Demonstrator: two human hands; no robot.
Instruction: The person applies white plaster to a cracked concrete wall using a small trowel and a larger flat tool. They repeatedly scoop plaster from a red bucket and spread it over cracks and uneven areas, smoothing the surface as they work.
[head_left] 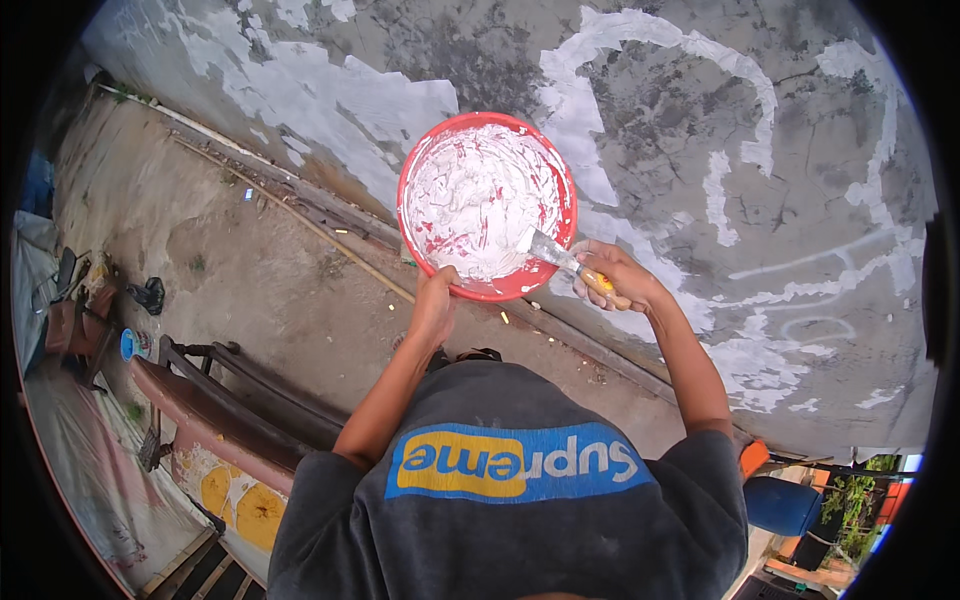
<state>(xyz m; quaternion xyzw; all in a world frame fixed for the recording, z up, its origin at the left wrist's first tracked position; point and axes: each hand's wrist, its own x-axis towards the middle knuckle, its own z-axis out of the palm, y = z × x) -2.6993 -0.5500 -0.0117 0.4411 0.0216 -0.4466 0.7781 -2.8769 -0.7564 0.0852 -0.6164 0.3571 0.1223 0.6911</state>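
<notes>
My left hand [437, 300] grips the lower-left rim of a round red basin [568, 190] smeared inside with thick white paste [478, 190]. In my right hand [620, 280] is a putty knife with a wooden handle [605, 284]. Its white-coated metal blade [545, 247] reaches over the lower-right rim into the paste. White residue shows on the fingers of my right hand.
A cracked grey wall [670, 120] with white patches rises ahead. A long pole [280, 205] lies along its foot on the dirty concrete ground [140, 190]. Worn brown furniture [170, 385] and sheeting [70, 460] are at the left, a blue seat [775, 505] at lower right.
</notes>
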